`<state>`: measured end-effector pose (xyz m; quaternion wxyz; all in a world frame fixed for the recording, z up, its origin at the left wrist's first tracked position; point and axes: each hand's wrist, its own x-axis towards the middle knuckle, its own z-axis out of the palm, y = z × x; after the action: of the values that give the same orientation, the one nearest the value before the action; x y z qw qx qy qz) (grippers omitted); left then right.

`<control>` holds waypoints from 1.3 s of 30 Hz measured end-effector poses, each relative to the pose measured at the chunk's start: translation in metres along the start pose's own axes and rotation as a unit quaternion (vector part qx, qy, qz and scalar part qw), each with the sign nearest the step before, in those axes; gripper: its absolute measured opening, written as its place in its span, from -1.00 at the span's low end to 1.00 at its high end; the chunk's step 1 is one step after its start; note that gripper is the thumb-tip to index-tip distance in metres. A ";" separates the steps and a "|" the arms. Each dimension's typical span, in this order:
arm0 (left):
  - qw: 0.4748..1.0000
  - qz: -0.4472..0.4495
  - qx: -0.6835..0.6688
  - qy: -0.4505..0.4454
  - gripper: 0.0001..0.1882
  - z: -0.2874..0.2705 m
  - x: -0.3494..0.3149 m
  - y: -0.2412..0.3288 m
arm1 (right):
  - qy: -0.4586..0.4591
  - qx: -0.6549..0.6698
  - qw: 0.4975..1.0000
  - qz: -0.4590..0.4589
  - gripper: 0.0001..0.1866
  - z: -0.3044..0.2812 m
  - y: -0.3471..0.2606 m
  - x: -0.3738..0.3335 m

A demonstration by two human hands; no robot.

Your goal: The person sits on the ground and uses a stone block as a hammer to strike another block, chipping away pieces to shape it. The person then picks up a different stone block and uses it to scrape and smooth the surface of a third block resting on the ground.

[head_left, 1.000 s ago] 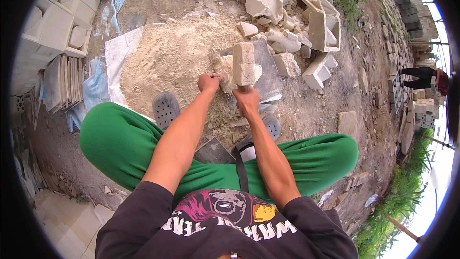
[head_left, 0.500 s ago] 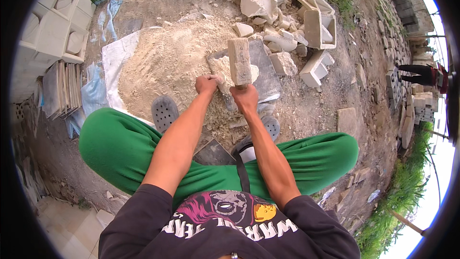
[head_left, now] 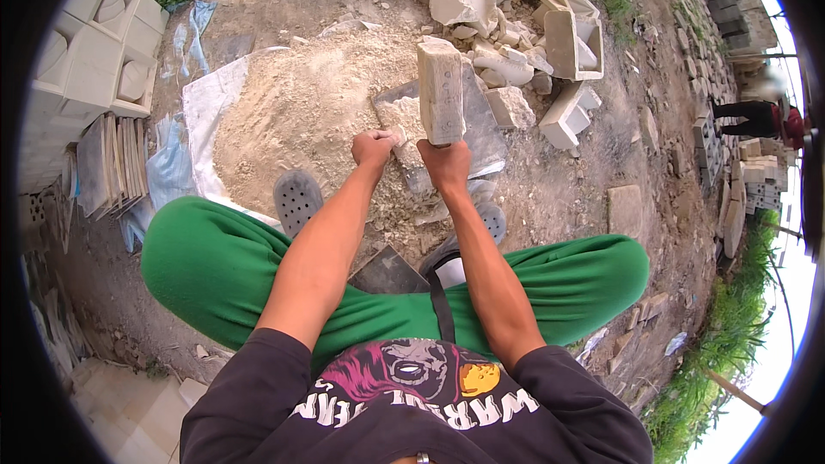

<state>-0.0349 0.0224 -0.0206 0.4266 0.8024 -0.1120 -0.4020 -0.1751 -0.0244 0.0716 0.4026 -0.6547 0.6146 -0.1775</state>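
Observation:
My right hand (head_left: 446, 161) is wrapped round the handle of a mallet with a long, block-shaped, pale dusty head (head_left: 442, 90). The head is raised over a dark flat slab (head_left: 485, 133) and hides part of it. Just left of the mallet, my left hand (head_left: 373, 148) is closed, its fingertips pinching a small pale stone piece (head_left: 398, 136) at the slab's left side. Pale crumbled stone (head_left: 400, 110) lies on the slab by those fingers. A broad heap of crushed tan stone (head_left: 292, 112) spreads to the left of my left hand.
White sheeting (head_left: 206, 120) edges the heap. Broken pale blocks (head_left: 507, 64) are piled beyond the slab, with hollow moulded pieces (head_left: 574, 45) at right. Thin boards (head_left: 116, 159) lean at left below stacked moulded blocks (head_left: 107, 34). Another person (head_left: 760, 119) stands far right.
The mallet and my right hand have shifted up and slightly right, with more of the mallet head's face showing. My left hand stays nearly in place. The distant person has changed posture.

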 end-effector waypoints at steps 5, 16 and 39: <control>1.000 -0.029 0.002 -0.001 -0.71 0.000 0.015 -0.008 | -0.080 -0.117 0.987 0.072 -0.58 0.028 0.041 -0.016; 0.997 0.037 0.067 0.033 -0.77 0.003 0.005 -0.001 | -0.044 -0.074 0.996 0.009 -0.62 0.001 0.018 0.002; 0.973 0.209 0.095 0.026 -0.75 0.031 0.011 0.011 | -0.054 0.006 0.997 0.062 -0.74 -0.016 0.062 0.013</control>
<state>-0.0487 -0.0083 -0.0281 0.4261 0.8079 -0.3042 -0.2706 -0.2258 -0.0369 0.0317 0.4491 -0.6217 0.6302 -0.1209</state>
